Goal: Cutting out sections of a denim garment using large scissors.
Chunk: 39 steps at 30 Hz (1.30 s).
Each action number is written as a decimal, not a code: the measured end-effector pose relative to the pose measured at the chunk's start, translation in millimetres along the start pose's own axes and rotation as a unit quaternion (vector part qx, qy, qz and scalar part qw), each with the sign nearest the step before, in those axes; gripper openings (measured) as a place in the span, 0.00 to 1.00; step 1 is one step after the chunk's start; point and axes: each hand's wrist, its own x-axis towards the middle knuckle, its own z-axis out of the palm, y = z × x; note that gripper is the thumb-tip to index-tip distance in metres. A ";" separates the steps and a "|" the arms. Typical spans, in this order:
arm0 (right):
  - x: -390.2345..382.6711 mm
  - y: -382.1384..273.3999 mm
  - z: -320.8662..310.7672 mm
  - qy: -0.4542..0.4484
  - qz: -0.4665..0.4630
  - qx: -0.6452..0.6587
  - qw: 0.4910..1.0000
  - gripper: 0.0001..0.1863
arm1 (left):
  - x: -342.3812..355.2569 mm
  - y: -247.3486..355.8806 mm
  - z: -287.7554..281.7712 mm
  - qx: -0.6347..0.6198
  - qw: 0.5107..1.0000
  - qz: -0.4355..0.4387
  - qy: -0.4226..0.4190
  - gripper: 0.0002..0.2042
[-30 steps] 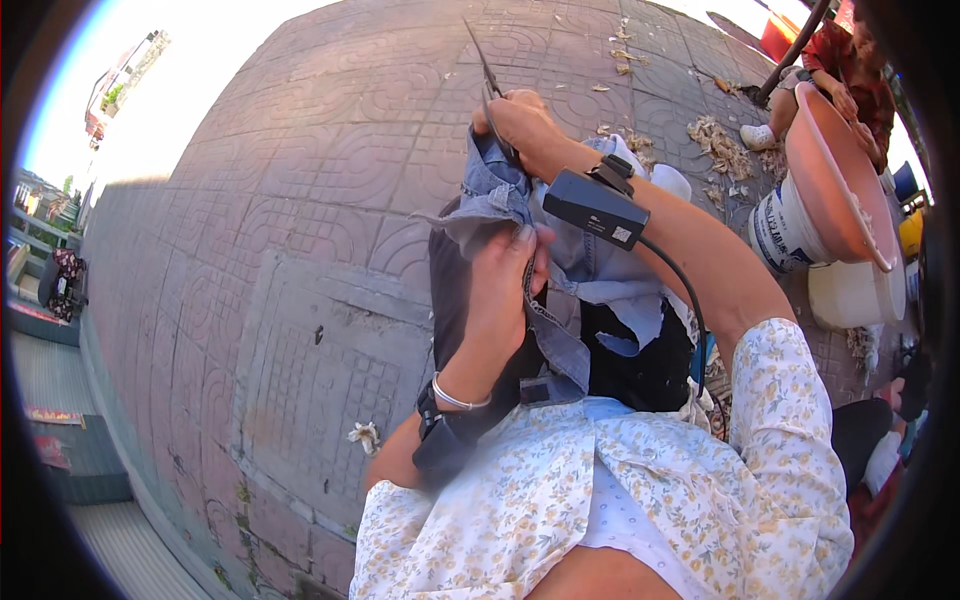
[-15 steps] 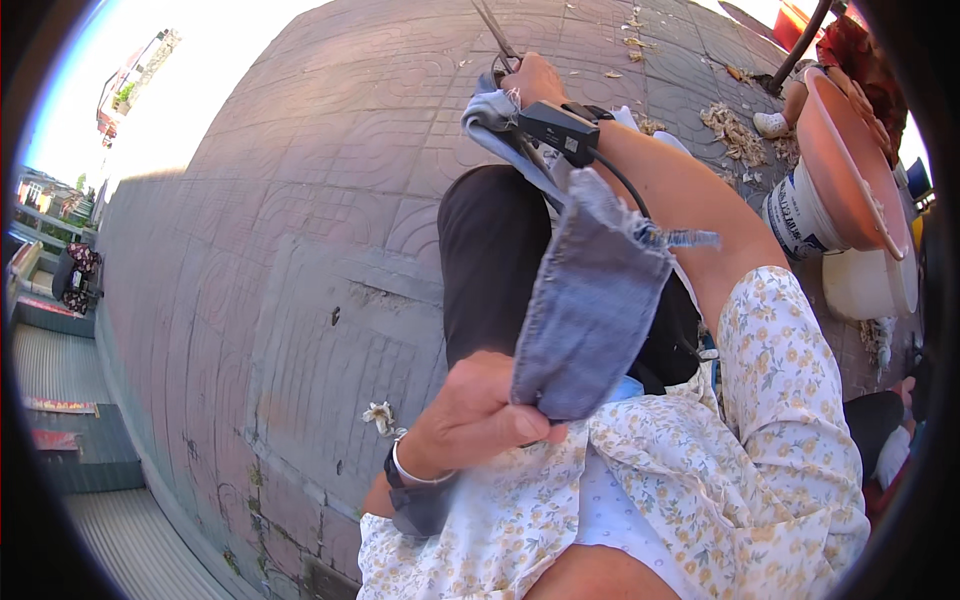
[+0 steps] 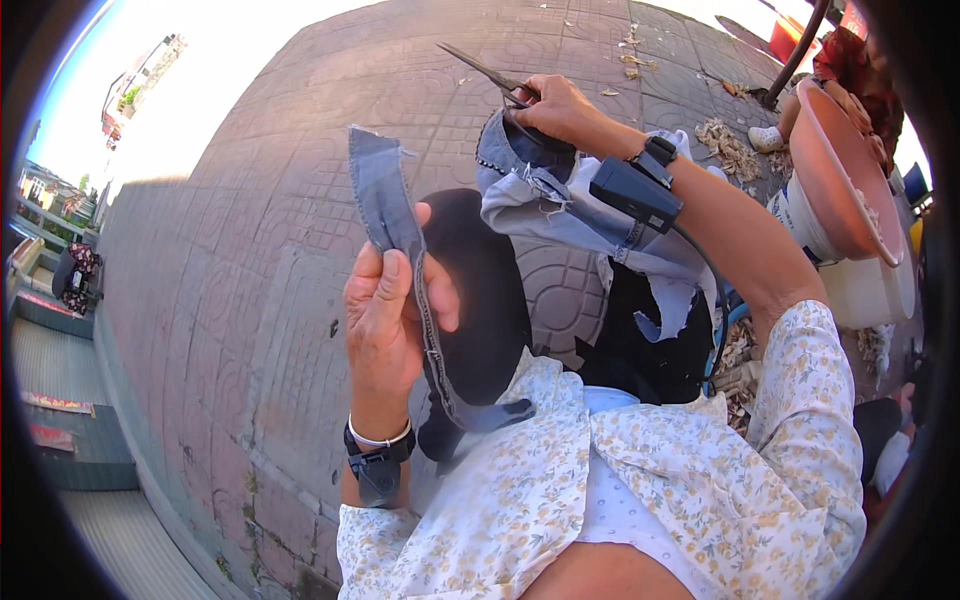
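My left hand (image 3: 388, 300) pinches a strip of blue denim (image 3: 378, 185) between thumb and fingers. One end of the strip stands up above the hand, and the rest hangs down to my lap. Farther off to the right, my right hand (image 3: 568, 110) is closed around the handles of dark metal scissors (image 3: 488, 68), whose blades point to the far left. A larger piece of worn, frayed denim (image 3: 560, 205) hangs below the right hand and wrist, draped toward my right knee. Whether the right fingers also grip this cloth is hidden.
To the right an orange-pink basin (image 3: 835, 170) rests on a white bucket (image 3: 800, 215), with another person (image 3: 850, 85) beside it. Pale scraps (image 3: 728, 148) lie on the paving (image 3: 280, 230). A dark pole (image 3: 797, 55) stands at the far right.
My left hand has risen and moved left with the denim strip, now apart from the larger piece. My right hand has shifted right and slightly nearer, and the scissors now point more to the left.
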 end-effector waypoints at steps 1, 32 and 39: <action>-1.9 0.4 -4.9 0.031 -0.005 0.019 0.999 0.14 | 8.7 -1.7 5.4 0.031 1.000 -0.002 0.003 0.17; -41.7 -36.9 -106.8 -0.002 -0.090 0.427 0.900 0.15 | 171.1 -30.4 48.2 0.086 0.951 -0.199 -0.222 0.10; -46.0 -29.9 -111.1 0.084 -0.057 0.409 0.907 0.12 | 185.0 -26.7 51.7 0.128 0.936 -0.226 -0.238 0.10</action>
